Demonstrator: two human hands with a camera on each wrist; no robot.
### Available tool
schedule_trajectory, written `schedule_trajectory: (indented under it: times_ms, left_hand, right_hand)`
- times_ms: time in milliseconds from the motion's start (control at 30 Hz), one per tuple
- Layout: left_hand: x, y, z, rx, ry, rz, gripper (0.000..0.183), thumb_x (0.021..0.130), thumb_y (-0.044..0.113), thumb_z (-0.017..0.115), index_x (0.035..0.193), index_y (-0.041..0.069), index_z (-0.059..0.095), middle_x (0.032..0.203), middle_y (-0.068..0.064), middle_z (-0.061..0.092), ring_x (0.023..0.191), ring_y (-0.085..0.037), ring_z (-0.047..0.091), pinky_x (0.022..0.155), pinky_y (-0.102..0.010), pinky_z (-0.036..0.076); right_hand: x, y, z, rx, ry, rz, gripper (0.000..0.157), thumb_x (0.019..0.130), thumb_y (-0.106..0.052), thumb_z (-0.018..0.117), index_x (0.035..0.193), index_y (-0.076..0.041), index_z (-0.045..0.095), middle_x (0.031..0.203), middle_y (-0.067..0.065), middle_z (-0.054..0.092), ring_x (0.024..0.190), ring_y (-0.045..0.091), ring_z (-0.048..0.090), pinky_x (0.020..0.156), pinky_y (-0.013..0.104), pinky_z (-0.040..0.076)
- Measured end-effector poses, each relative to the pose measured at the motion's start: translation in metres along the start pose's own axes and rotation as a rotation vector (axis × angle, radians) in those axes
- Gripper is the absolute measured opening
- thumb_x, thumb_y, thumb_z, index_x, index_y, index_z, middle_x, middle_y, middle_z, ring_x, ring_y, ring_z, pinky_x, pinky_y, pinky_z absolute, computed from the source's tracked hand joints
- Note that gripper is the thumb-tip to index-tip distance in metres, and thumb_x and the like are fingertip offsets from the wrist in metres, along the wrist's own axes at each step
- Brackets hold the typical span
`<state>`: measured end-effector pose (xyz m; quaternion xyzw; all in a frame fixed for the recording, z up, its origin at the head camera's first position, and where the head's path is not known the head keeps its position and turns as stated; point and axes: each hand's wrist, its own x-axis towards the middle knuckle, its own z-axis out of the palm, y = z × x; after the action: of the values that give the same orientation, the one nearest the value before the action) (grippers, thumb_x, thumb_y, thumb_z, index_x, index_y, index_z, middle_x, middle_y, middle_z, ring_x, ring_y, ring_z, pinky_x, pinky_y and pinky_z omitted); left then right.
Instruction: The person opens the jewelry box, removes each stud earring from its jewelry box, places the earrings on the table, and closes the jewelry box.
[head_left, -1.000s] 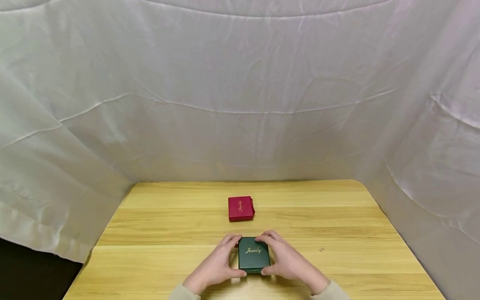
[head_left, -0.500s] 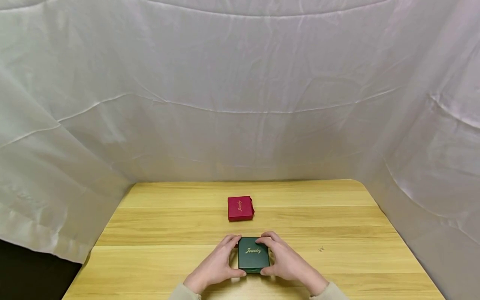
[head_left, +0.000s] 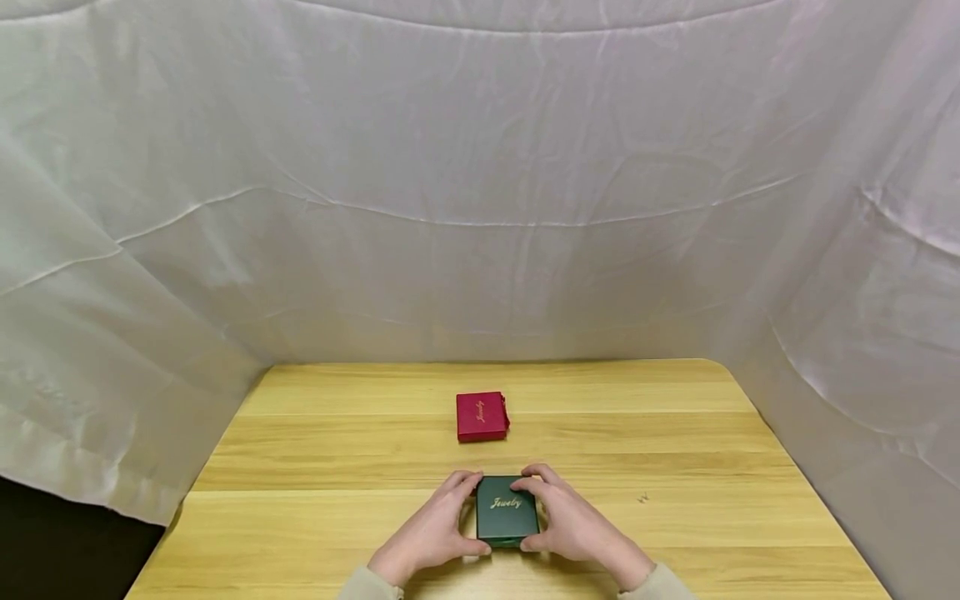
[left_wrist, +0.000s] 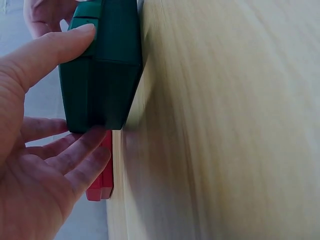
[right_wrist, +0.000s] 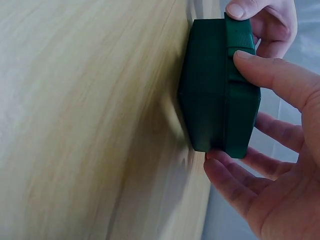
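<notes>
Gripping opposite sides of a square dark-green "Jewelry" box (head_left: 507, 518), left hand (head_left: 435, 529) and right hand (head_left: 572, 525) are half-curled, a square red box (head_left: 481, 417) beyond.

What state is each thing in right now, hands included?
Green box: closed, lettered lid up, held between both hands; whether it touches the table is unclear.
Red box: looks closed, lying flat beyond the green box.
Left hand: gripping the green box's left side.
Right hand: gripping its right side.
Curtain: hanging, creased.
</notes>
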<state>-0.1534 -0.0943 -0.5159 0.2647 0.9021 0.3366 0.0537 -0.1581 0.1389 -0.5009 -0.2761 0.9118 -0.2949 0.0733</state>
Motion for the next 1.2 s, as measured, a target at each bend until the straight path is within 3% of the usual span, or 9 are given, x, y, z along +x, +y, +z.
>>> schedule_trajectory:
  times_ms: [333, 1200]
  left_hand:
    - [0.0014, 0.0009, 0.0026, -0.002, -0.029, -0.046, 0.092, 0.065, 0.040, 0.080, 0.136, 0.000, 0.037, 0.128, -0.001, 0.040, 0.111, -0.012, 0.043, 0.095, -0.034, 0.038]
    - [0.0044, 0.0050, 0.0040, 0.040, -0.063, -0.098, 0.094, 0.063, 0.038, 0.081, 0.136, 0.000, 0.036, 0.125, -0.005, 0.042, 0.108, -0.017, 0.046, 0.092, -0.036, 0.041]
  right_hand:
    - [0.0000, 0.0002, 0.0016, -0.011, -0.008, 0.009, 0.069, 0.064, -0.031, 0.081, 0.125, -0.017, 0.052, 0.130, 0.005, 0.039, 0.109, 0.020, 0.046, 0.089, 0.042, 0.042]
    - [0.0000, 0.0015, 0.0052, -0.012, -0.007, -0.009, 0.074, 0.059, -0.028, 0.084, 0.124, -0.014, 0.051, 0.126, 0.002, 0.040, 0.107, 0.018, 0.046, 0.091, 0.039, 0.041]
